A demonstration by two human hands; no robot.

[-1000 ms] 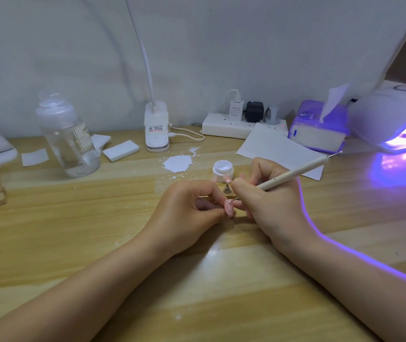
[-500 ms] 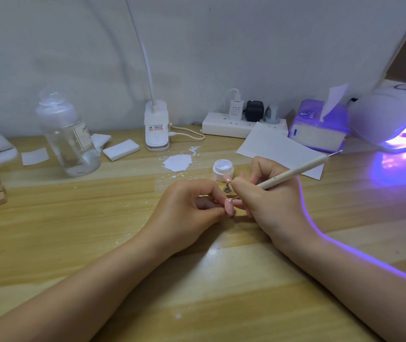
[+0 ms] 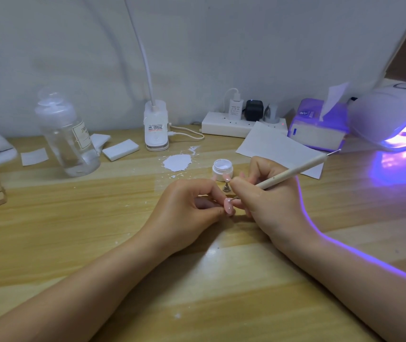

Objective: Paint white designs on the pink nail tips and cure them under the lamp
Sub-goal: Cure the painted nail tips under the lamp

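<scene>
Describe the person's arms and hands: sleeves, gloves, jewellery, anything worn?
Nothing worn shows. The left hand and right hand are bare, no gloves, rings or bracelets visible, and both forearms are bare to the frame edge, with no sleeves or watch. A violet rim of light from the lamp edges the right forearm.

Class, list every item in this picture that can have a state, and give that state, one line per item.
Curing lamp: switched on, glowing violet.
White gel pot: lid off, open.
Clear bottle: capped, upright.
Pink nail tip: held in the left hand.
Dotting tool: gripped by the right hand, tip at the nail.
Power strip: plugs inserted.
</scene>
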